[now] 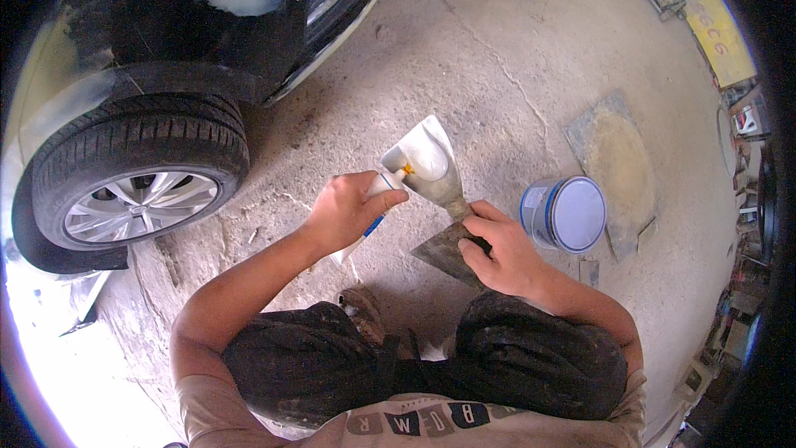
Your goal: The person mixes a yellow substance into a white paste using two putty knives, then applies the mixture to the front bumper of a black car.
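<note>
My left hand [342, 209] is closed around a white and blue squeeze tube [384, 183], its nozzle at the edge of a white putty mound [428, 158]. A small yellow-orange dab [407, 169] shows at the nozzle. The mound lies on the wide blade of a putty knife [448, 190], gripped near its narrow end by my right hand [504, 253]. Below the same hand a second, darker flat blade [448, 255] sticks out; its handle end is hidden by my fingers. Both hands are in front of my bent knees, above the floor.
A round putty tin [578, 214] with a pale top stands right of my right hand. Behind it lies a stained flat board [618, 166]. At the left are a car wheel [137, 174] and dark bodywork [224, 41]. Assorted clutter [746, 199] lines the far right.
</note>
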Action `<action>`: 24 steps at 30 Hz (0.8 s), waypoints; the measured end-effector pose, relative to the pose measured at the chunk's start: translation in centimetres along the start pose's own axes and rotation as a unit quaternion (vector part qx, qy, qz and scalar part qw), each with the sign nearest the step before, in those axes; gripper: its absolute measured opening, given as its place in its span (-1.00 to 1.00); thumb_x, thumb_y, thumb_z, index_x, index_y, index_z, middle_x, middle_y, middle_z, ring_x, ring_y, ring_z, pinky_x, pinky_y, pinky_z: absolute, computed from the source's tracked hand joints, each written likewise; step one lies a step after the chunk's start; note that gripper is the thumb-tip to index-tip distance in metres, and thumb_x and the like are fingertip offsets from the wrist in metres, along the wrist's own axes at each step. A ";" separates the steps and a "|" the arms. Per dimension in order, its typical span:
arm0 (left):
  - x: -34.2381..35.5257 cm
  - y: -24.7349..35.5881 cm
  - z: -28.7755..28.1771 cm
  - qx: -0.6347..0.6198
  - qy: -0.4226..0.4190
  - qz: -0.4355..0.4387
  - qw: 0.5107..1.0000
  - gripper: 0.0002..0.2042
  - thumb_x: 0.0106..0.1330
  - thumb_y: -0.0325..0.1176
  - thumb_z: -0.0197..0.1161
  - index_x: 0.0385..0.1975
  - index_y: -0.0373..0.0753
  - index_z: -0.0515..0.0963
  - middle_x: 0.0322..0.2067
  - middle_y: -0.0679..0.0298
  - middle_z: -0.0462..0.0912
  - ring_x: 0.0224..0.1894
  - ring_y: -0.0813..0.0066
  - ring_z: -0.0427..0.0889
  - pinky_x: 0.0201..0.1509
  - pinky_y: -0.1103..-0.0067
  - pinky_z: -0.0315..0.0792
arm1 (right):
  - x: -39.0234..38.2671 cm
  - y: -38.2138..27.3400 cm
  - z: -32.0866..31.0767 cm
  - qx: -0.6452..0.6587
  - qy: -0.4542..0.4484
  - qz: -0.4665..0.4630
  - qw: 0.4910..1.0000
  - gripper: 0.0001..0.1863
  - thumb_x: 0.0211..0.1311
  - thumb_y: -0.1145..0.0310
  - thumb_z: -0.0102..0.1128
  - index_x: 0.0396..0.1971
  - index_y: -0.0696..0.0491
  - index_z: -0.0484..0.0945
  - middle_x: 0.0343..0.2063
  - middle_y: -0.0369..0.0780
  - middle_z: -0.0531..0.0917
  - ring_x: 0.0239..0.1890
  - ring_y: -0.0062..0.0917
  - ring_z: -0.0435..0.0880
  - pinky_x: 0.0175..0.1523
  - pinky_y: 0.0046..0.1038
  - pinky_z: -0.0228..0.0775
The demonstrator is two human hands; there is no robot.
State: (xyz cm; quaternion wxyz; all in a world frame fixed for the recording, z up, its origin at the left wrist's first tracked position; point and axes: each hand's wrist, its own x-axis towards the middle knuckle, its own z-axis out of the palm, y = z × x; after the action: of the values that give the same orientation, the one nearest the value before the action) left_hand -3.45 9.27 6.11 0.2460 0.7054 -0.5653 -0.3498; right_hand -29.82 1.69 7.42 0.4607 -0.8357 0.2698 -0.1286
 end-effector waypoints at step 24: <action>0.2 0.0 0.0 0.005 -0.018 -0.028 0.999 -0.65 0.29 -0.06 0.34 -0.37 -0.30 0.64 -0.61 0.20 0.59 -0.55 0.51 0.52 -0.40 0.43 0.44 | 0.1 0.1 0.1 0.002 0.009 0.015 1.000 -0.82 0.13 0.41 0.17 -0.30 0.18 0.52 -0.23 -0.01 0.55 -0.25 -0.03 0.59 -0.19 -0.15 0.46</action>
State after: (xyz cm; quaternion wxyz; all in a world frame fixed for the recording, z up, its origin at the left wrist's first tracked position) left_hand -3.45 9.12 6.10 0.2227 0.7157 -0.5512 -0.3666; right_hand -29.73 1.65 7.26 0.4622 -0.8293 0.2863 -0.1293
